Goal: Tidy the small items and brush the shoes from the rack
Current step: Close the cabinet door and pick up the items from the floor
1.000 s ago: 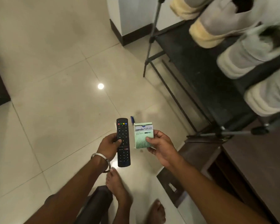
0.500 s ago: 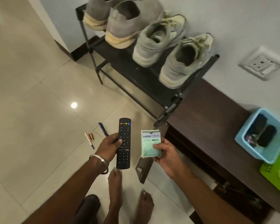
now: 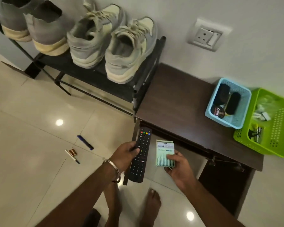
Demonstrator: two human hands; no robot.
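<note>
Items in hand: my left hand [image 3: 125, 155] grips a black remote control [image 3: 140, 154], fingers wrapped round its left edge and thumb laid across the keypad, the coloured buttons pointing away from me so it rides lengthwise and steady. My right hand [image 3: 179, 167] pinches a small green Camlin box [image 3: 165, 153] at its lower corner, thumb on the printed face, fingers curled behind, label up and readable. Both are held over the floor just in front of the dark wooden cabinet [image 3: 179, 102], presumably on their way to storage. Storage available: a green basket [image 3: 269, 141] at the cabinet's far right end already holds small oddments, so I judge it the destination; touching it on the left, a blue basket [image 3: 243, 99] holds two dark brushes and a polish tin, kept apart for the shoe work. Items outstanding on the floor tiles to my left: a blue pen [image 3: 85, 142], a white pen [image 3: 72, 156] and a copper-coloured battery [image 3: 72, 151] lying against it. Shoes: two pale laced sneakers [image 3: 111, 45] and two grey boots [image 3: 31, 27] stand heels-out on the black rack [image 3: 146, 79], not yet brushed.
</note>
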